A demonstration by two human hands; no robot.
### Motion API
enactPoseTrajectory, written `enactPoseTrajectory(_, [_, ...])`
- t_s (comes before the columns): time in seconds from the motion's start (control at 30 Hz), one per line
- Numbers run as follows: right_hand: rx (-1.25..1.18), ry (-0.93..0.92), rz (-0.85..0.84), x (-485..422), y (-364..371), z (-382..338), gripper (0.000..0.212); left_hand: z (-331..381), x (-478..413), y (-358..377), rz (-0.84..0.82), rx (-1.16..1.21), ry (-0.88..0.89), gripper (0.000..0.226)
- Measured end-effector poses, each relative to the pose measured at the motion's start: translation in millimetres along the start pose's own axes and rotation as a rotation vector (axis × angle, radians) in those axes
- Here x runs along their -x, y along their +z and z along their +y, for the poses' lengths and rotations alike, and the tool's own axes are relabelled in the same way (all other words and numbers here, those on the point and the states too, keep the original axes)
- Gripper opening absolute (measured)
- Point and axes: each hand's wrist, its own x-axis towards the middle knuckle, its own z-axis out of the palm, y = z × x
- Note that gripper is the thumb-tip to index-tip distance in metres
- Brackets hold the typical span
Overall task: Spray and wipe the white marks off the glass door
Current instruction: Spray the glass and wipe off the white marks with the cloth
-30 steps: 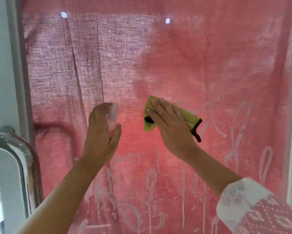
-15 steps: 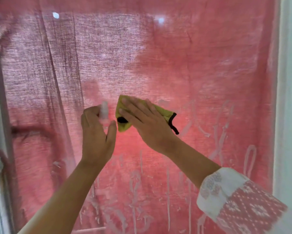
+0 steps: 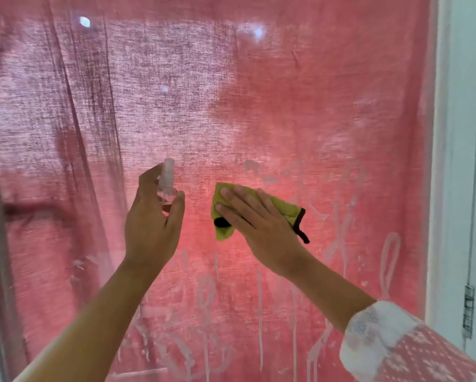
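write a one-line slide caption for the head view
Right hand presses a yellow cloth on the glass door while the left hand holds a spray bottle; white marks streak the lower pane.

place: home doorway | cues: red woven curtain behind glass, white door frame, metal hinge lower right

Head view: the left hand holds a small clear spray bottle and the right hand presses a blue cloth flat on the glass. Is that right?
Not quite: the cloth is yellow-green, not blue, as the head view shows. The rest holds: the left hand holds the clear spray bottle and the right hand presses the cloth flat on the glass.
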Motion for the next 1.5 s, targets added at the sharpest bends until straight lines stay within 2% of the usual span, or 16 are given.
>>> enactPoseTrajectory(0.07, [-0.029, 0.056, 0.017, 5.7, 3.6, -10.7, 0.065, 3.6, 0.4, 4.9, -0.015, 0.033, -0.031, 0.046])
enactPoseTrajectory(0.2, [-0.022, -0.168, -0.153, 41.4, -2.5, -0.4, 0.058, 8.7, 0.7, 10.6, -0.089, 0.066, 0.006, 0.061])
enactPoseTrajectory(0.27, [-0.031, -0.19, -0.193, 54.4, -8.6, 8.1, 0.05, 13.1, -0.2, 9.6, -0.142, 0.046, 0.034, 0.065])
enactPoseTrajectory(0.37, [-0.117, -0.011, -0.1, 57.0, -20.4, 8.9, 0.044, 22.8, -5.7, 11.1, -0.178, 0.014, 0.04, 0.072])
enactPoseTrajectory(0.47, [-0.164, 0.172, 0.072, 47.1, -39.3, 10.1, 0.04, 32.0, -20.5, 19.8, -0.195, 0.016, 0.077, 0.076])
enactPoseTrajectory(0.63, [-0.165, 0.276, 0.144, 42.7, -59.6, 25.1, 0.051, 51.2, -46.5, 41.2, -0.212, 0.007, 0.088, 0.064])
enactPoseTrajectory(0.83, [-0.148, 0.35, 0.185, 51.5, -75.4, 42.7, 0.041, 68.0, -29.6, 60.0, -0.276, 0.027, 0.104, 0.05])
enactPoseTrajectory(0.97, [-0.139, 0.376, 0.215, 52.5, -83.8, 54.2, 0.04, 71.1, -20.4, 65.4, -0.252, 0.053, 0.058, 0.055])
enactPoseTrajectory(1.1, [-0.141, 0.408, 0.237, 48.4, -89.0, 63.5, 0.041, 78.4, -35.9, 68.6, -0.292, 0.046, 0.114, 0.069])
enactPoseTrajectory(1.3, [-0.159, 0.44, 0.272, 40.6, -88.8, 72.3, 0.042, 87.6, -21.5, 79.7, -0.323, 0.062, 0.087, 0.051])
enactPoseTrajectory(1.5, [-0.121, 0.448, 0.305, 33.2, -91.1, 83.4, 0.043, 82.5, -32.5, 79.1, -0.313, 0.054, 0.106, 0.063])
